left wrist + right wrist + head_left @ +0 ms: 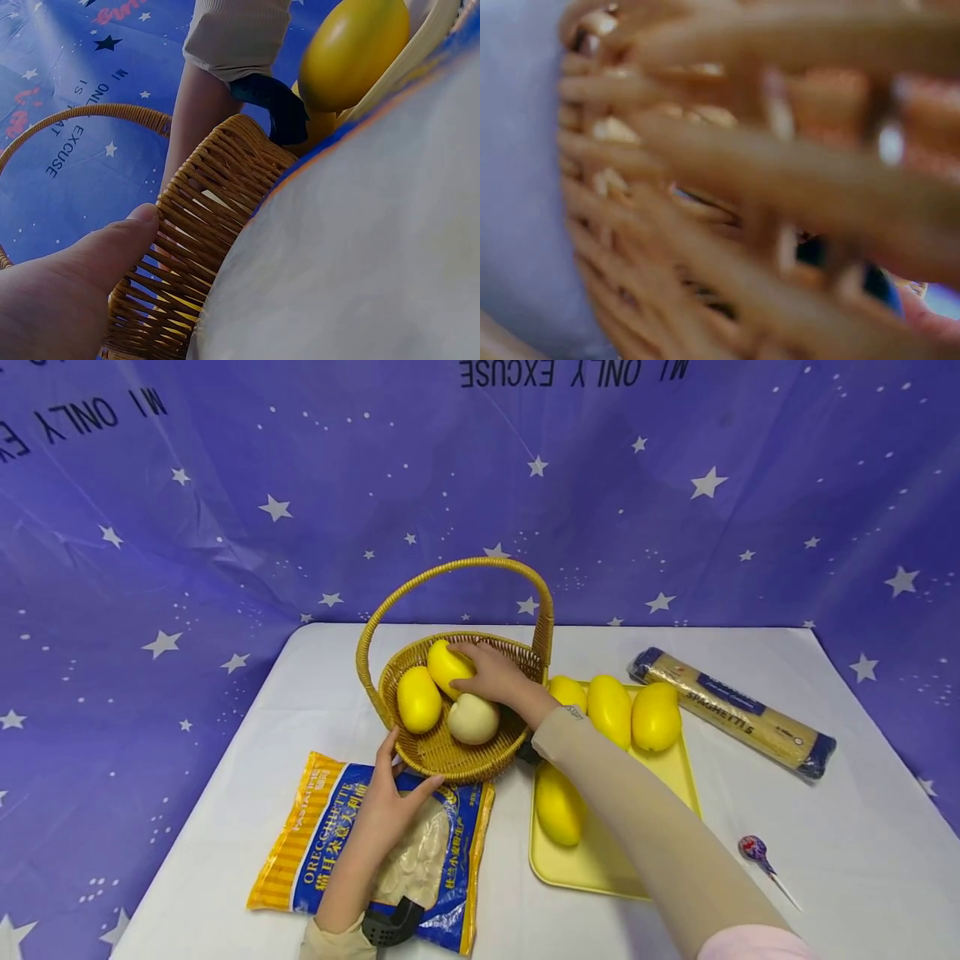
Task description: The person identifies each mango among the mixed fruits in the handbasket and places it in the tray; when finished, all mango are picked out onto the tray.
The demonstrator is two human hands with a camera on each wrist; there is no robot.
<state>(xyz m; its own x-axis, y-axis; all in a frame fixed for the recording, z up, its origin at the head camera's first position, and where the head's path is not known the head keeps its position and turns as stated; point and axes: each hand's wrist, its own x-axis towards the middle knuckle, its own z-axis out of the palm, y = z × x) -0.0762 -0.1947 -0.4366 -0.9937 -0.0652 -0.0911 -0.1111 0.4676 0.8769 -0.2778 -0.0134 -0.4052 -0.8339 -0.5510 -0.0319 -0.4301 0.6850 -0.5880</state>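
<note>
A wicker basket (442, 760) with a tall arched handle holds yellow mangoes and a round, cream-coloured fruit (474, 720). My right hand (491, 675) reaches over the basket's right rim, fingers and thumb curved around the upper mango (446, 665). Beside that lies another mango (419, 700). At the basket's near left side, my left hand (386, 810) touches the rim with thumb and fingers spread. The left wrist view shows its thumb (124, 244) stretched along the woven wall (217, 187). Blurred wicker strands (742, 165) fill most of the right wrist view.
Under my left forearm lies a blue and orange orecchiette bag (465, 868). A yellow tray (600, 868) with several mangoes (656, 717) stands right of the basket, partly behind my right arm. Further right are a spaghetti pack (735, 710) and a lollipop (753, 849).
</note>
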